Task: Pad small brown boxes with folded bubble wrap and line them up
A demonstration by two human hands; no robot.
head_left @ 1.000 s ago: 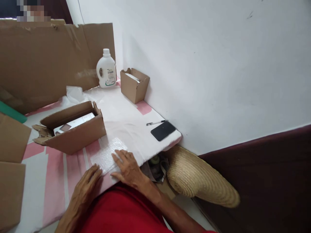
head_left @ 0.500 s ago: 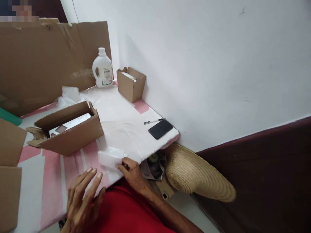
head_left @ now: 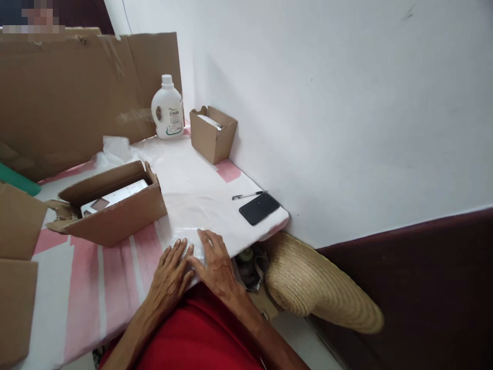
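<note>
Two flat hands, left hand (head_left: 171, 272) and right hand (head_left: 215, 262), on one bubble-wrap bundle (head_left: 188, 239).

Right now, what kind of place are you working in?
Probably a makeshift packing spot in a home: an open cardboard box with a white item inside, bubble wrap under both hands, and a cardboard sheet propped behind the table.

Both hands, left (head_left: 171, 270) and right (head_left: 215, 262), press flat on bubble wrap (head_left: 185, 237) at the tabletop's (head_left: 84, 288) near edge. An open box (head_left: 111, 208) sits at ten o'clock, a phone (head_left: 259, 208) at two o'clock.
</note>
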